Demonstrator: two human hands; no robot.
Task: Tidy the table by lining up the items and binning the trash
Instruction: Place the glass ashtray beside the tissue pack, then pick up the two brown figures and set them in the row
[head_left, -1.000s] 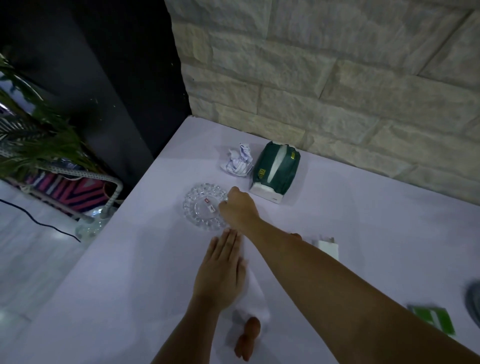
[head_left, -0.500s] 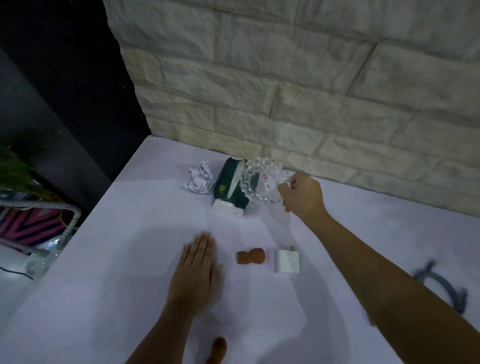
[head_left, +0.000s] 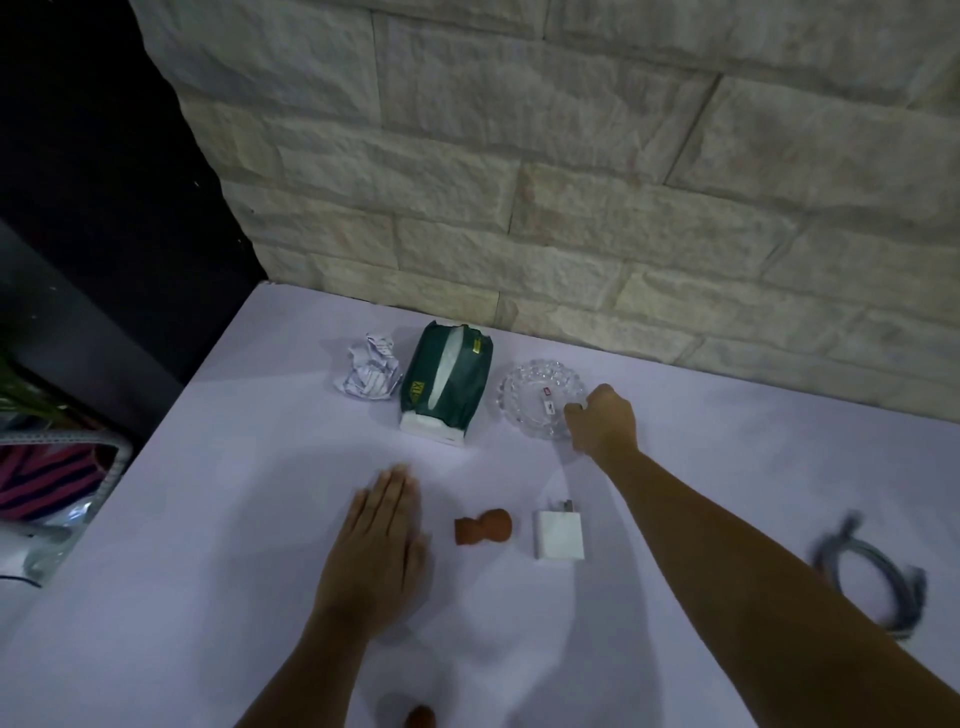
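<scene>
Right hand (head_left: 602, 421) pinches the clear cut-glass ashtray (head_left: 540, 397) rim, centre frame.
Left hand (head_left: 376, 551) lies flat, fingers together, on the white table (head_left: 208, 519).

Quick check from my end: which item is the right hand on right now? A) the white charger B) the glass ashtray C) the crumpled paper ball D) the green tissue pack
B: the right hand grips the near right rim of the glass ashtray, which sits on the table to the right of the green tissue pack.
</scene>
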